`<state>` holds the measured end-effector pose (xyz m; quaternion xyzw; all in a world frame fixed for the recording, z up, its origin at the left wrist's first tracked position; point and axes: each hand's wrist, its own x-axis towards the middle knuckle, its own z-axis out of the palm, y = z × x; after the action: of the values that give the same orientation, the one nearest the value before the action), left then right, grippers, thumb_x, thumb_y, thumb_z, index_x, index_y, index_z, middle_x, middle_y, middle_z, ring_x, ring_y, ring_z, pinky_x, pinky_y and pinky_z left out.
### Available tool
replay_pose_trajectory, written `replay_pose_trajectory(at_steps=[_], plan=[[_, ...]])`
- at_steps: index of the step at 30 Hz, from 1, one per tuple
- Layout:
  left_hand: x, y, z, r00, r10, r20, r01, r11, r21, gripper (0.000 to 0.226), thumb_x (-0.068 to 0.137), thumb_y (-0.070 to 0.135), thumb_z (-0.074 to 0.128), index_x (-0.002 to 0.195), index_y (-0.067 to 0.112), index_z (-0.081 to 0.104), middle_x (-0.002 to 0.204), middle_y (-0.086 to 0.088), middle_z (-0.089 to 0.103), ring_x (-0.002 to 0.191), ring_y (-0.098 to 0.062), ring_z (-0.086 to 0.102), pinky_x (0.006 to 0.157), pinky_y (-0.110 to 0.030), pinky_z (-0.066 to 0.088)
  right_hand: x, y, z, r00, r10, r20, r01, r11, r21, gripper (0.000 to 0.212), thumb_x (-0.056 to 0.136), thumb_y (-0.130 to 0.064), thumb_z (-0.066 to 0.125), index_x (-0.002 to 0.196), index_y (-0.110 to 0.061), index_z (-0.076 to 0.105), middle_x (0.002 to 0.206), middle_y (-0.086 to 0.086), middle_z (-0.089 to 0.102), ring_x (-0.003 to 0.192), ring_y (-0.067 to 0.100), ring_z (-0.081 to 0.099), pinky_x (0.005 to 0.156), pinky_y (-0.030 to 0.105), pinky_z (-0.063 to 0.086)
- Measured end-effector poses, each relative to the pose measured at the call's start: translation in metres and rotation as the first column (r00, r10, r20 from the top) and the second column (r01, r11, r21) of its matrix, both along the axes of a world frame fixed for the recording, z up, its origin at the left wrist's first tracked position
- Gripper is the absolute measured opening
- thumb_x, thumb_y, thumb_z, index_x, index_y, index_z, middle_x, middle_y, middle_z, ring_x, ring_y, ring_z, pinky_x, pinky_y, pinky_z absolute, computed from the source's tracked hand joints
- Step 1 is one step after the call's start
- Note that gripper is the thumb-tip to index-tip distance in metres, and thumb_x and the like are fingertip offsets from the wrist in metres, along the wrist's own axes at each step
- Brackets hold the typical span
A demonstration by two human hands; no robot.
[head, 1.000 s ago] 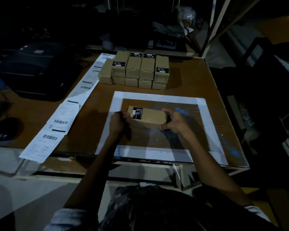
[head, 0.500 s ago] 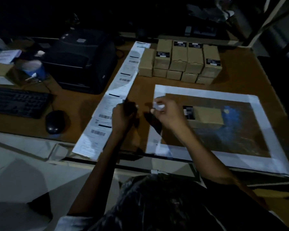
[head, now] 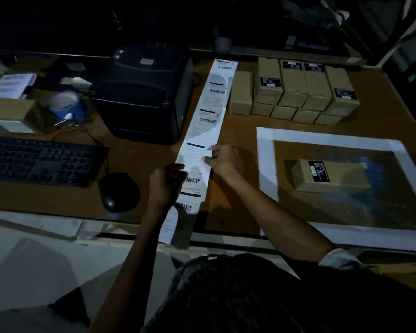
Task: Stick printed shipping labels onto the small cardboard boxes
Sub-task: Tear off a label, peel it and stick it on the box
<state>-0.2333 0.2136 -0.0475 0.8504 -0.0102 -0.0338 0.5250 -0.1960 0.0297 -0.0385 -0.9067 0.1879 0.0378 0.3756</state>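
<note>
A long strip of printed shipping labels [head: 210, 109] runs from the back of the wooden table to its front edge. My right hand [head: 222, 159] pinches the right edge of one label partway along the strip. My left hand [head: 167, 183] grips the strip's left edge just below it. One small cardboard box [head: 332, 175] with a black sticker lies alone inside the white-bordered mat [head: 265, 159], away from both hands. A stack of small cardboard boxes [head: 296, 90] stands at the back.
A black label printer [head: 142, 92] sits left of the strip. A keyboard [head: 39, 159] and mouse [head: 117, 191] lie at the left. A blue cup [head: 66, 105] and another carton [head: 12, 114] stand at the far left.
Both hands left the box on the mat and moved left to the label strip, where they now hold it. The view swung left.
</note>
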Motion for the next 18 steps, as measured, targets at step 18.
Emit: replay_pose_trajectory(at_steps=[18], plan=[[0.015, -0.081, 0.050, 0.993, 0.040, -0.113, -0.088, 0.884, -0.460, 0.012, 0.096, 0.027, 0.066, 0.107, 0.022, 0.070, 0.106, 0.007, 0.073, 0.098, -0.006, 0.071, 0.074, -0.032, 0.062, -0.071, -0.085, 0.078, 0.854, -0.504, 0.127, 0.221, 0.574, 0.788, 0.012, 0.096, -0.004, 0.065, 0.104, -0.008, 0.057, 0.085, 0.012, 0.072, 0.061, 0.016, 0.065, 0.060, 0.028, 0.057]])
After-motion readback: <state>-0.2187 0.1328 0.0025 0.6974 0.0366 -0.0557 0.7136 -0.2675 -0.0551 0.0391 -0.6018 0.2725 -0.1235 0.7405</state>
